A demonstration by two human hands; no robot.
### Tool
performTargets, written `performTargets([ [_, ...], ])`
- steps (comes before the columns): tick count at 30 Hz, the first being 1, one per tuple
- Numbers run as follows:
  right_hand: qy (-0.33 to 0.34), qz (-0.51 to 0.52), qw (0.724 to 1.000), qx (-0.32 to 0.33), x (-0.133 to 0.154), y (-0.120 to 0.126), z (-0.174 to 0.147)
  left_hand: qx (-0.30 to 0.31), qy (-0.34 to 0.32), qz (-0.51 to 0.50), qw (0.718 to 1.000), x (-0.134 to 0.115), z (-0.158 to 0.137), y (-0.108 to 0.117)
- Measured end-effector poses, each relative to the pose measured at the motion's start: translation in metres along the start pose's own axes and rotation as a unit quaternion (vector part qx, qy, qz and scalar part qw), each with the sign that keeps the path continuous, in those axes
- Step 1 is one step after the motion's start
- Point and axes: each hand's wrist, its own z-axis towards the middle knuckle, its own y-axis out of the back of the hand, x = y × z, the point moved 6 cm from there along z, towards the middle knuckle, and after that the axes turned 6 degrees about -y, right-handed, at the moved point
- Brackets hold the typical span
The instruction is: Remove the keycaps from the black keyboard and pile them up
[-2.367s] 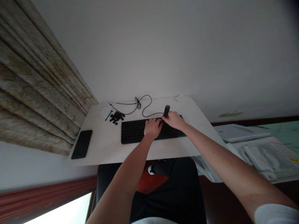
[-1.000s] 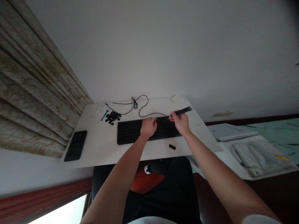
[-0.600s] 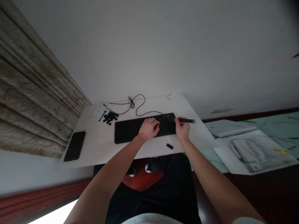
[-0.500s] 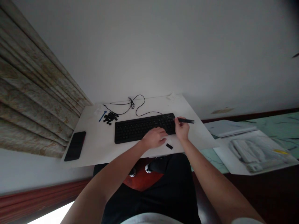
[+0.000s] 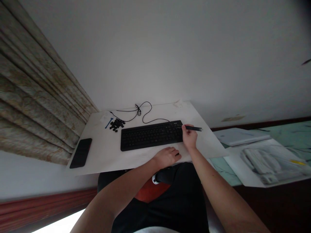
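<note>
A black keyboard (image 5: 148,137) lies on the white table (image 5: 104,155). Over its right end is my right hand (image 5: 190,137), closed round a slim dark tool (image 5: 195,128). Thin metal ends of this tool reach over the keys at the upper right. My left hand (image 5: 167,156) rests near the table's front edge, below the keyboard, with its fingers curled on a black keycap (image 5: 177,154). Part of that keycap is covered by the fingers. Several loose black keycaps (image 5: 117,124) lie in a heap left of the keyboard, beside a blue tool (image 5: 109,123).
A black phone (image 5: 81,153) lies at the table's left edge. The keyboard's cable (image 5: 146,122) loops along the back near the wall. To the right, a white box (image 5: 267,161) stands on a green marbled surface (image 5: 289,132). A patterned curtain (image 5: 41,87) hangs at the left.
My left hand has moved off the keyboard's front edge, toward me and slightly right, onto the loose keycap. My right hand stays over the keyboard's right end with the tool.
</note>
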Motion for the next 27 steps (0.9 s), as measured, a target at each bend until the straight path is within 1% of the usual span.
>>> performTargets([
  [3, 0.002, 0.0, 1.0, -0.004, 0.0, 0.0, 0.0, -0.005, 0.014, 0.007, 1.0, 0.003, -0.007, -0.001],
  [8, 0.019, 0.015, 0.999, -0.025, -0.003, -0.001, 0.0, 0.005, 0.029, 0.009, 1.0, 0.011, -0.017, -0.001],
  [15, 0.012, 0.013, 1.0, -0.025, -0.005, -0.002, 0.001, 0.02, 0.071, 0.003, 0.997, 0.022, -0.03, 0.006],
  [20, 0.003, 0.012, 1.0, -0.025, -0.006, -0.001, 0.001, 0.018, 0.063, 0.013, 0.998, 0.024, -0.045, 0.011],
  [22, 0.002, 0.011, 1.0, -0.025, -0.007, -0.002, 0.001, -0.005, 0.068, -0.002, 0.998, 0.028, -0.053, 0.015],
  [24, -0.001, 0.011, 1.0, -0.025, -0.008, -0.002, 0.002, -0.061, 0.105, -0.045, 0.992, 0.041, -0.065, 0.024],
  [25, -0.003, 0.013, 1.0, -0.023, -0.009, -0.002, 0.002, -0.103, 0.14, -0.075, 0.982, 0.052, -0.074, 0.031],
  [26, -0.005, 0.015, 1.0, -0.023, -0.009, -0.003, 0.002, -0.152, 0.19, -0.105, 0.964, 0.066, -0.085, 0.038],
  [27, -0.006, 0.016, 1.0, -0.022, -0.01, -0.003, 0.002, -0.203, 0.252, -0.13, 0.937, 0.084, -0.099, 0.046],
])
